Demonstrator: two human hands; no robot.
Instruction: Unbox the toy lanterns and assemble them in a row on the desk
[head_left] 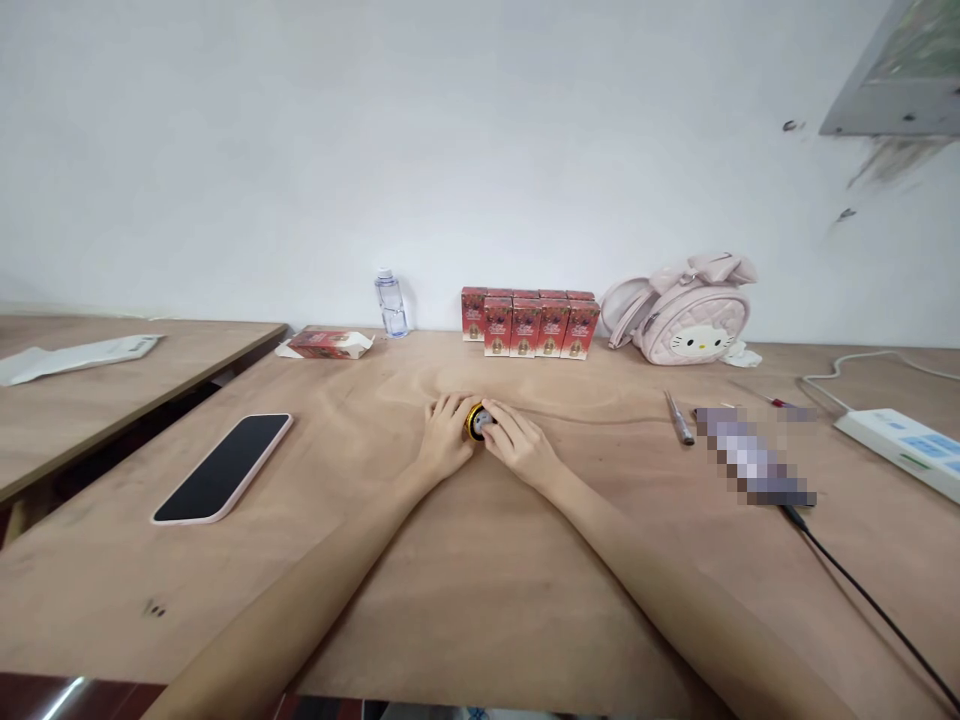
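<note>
The left hand [448, 438] and right hand [523, 450] grip a gold-rimmed round piece [477, 421], seemingly light, stiff and slick, best held edgewise; its depth is unclear.

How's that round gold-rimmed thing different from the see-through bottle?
The gold-rimmed round piece is held between the left hand and right hand; the bottle stands untouched near the wall. The piece has a grey middle; the bottle is clear and bluish. The bottle is taller than the piece.
</note>
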